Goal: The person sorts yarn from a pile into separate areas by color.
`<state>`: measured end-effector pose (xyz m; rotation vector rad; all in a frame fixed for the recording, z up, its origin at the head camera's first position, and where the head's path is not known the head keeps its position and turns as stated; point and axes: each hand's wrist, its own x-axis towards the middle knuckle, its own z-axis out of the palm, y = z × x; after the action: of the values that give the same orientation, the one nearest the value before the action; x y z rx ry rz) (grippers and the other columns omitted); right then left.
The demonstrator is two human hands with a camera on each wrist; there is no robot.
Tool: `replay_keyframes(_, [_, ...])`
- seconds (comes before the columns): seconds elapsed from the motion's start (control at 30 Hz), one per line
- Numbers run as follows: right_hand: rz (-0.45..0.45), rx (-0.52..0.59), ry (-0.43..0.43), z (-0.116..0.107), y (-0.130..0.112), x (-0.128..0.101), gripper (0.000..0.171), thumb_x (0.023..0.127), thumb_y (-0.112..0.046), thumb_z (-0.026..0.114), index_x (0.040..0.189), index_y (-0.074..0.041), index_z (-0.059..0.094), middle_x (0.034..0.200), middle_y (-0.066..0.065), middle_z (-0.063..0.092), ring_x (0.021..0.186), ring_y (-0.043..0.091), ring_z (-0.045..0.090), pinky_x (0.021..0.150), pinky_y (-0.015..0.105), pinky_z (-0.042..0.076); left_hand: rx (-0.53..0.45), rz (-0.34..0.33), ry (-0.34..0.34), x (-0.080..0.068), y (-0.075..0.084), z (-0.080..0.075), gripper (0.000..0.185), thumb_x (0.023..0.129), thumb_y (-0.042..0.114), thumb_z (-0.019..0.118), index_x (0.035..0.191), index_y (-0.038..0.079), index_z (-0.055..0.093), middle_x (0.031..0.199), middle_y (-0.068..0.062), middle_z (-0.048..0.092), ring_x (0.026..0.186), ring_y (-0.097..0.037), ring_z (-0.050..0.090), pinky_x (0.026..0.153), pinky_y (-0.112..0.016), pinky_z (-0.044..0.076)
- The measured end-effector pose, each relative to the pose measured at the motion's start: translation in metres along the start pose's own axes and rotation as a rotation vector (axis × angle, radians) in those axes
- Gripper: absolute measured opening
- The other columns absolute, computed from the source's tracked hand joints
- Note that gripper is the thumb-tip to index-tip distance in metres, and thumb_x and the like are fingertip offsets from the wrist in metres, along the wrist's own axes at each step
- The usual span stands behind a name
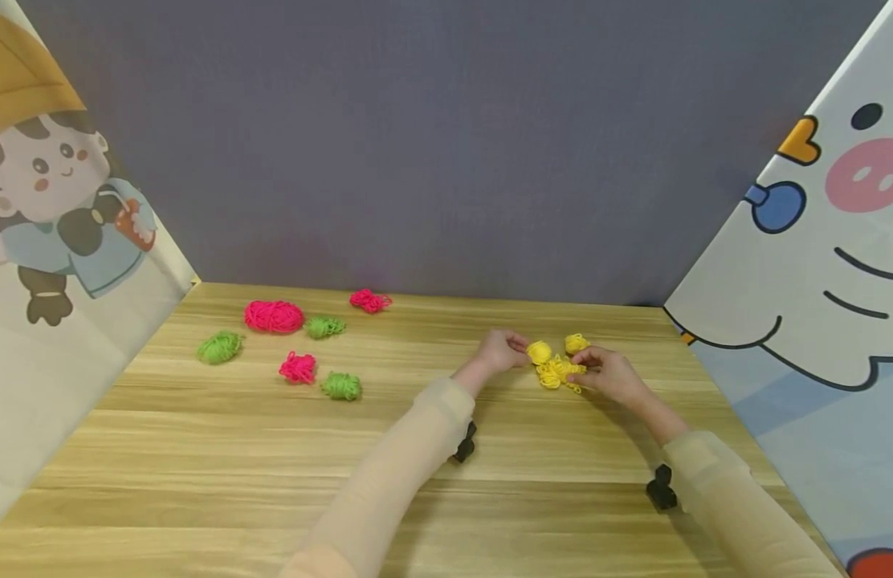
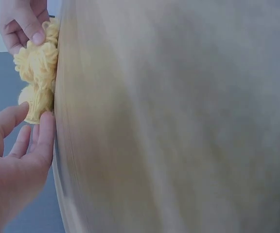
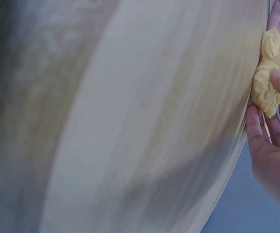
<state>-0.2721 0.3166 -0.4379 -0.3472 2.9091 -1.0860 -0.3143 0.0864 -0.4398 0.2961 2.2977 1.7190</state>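
Wooden table [image 1: 273, 449]: both hands pinch loose, tangled yellow yarn [image 1: 557, 371].

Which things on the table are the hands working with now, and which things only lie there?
In use: yellow yarn bundles, touched by left hand and right hand.

Lying about: pink yarn bundles, green yarn bundles, apart on the wooden table.

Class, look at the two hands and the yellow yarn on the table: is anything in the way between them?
Nothing visible: the left hand and the right hand already touch the yellow yarn from either side.
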Motion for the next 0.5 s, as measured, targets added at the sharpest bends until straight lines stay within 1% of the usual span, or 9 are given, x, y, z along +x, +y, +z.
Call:
replay_keyframes(0.17, [-0.005, -0.001, -0.002, 0.0003, 0.0004, 0.0003, 0.029, 0.081, -0.017, 0.075, 0.102, -0.002, 0.062, 0.109, 0.019, 0.064, 0.105, 0.036, 0.06, 0.082, 0.043, 0.054, -0.079, -0.005, -0.048, 0.0024, -0.0022, 0.0045, 0.033, 0.081, -0.003, 0.069, 0.114, -0.002, 0.064, 0.103, -0.014, 0.067, 0.09, -0.019, 0.065, 0.074, -0.022, 0.055])
replay_keyframes(0.27, [-0.007, 0.002, -0.002, 0.0005, 0.0012, 0.0006, 0.029, 0.081, -0.017, 0.075, 0.101, -0.002, 0.062, 0.108, 0.019, 0.064, 0.105, 0.036, 0.061, 0.081, 0.041, 0.054, -0.115, -0.004, -0.088, 0.0033, -0.0025, 0.007, 0.036, 0.083, -0.006, 0.065, 0.119, -0.003, 0.06, 0.109, -0.016, 0.065, 0.097, -0.022, 0.064, 0.078, -0.024, 0.055])
replay_keyframes(0.43, [-0.014, -0.001, 0.0, 0.0007, 0.0027, 0.0019, 0.029, 0.081, -0.018, 0.075, 0.101, -0.002, 0.062, 0.104, 0.017, 0.065, 0.102, 0.034, 0.062, 0.078, 0.034, 0.055, -0.154, 0.004, -0.176, 0.0043, -0.001, 0.0096, 0.045, 0.085, -0.012, 0.058, 0.129, -0.002, 0.053, 0.125, -0.018, 0.06, 0.114, -0.026, 0.058, 0.088, -0.028, 0.053])
replay_keyframes(0.5, [-0.014, -0.001, 0.002, 0.0008, 0.0031, 0.0026, 0.029, 0.081, -0.018, 0.075, 0.101, -0.002, 0.062, 0.103, 0.017, 0.066, 0.102, 0.034, 0.062, 0.077, 0.034, 0.055, -0.149, 0.006, -0.208, 0.0049, -0.0007, 0.0099, 0.048, 0.086, -0.013, 0.056, 0.132, -0.001, 0.051, 0.13, -0.017, 0.056, 0.119, -0.026, 0.055, 0.092, -0.03, 0.051])
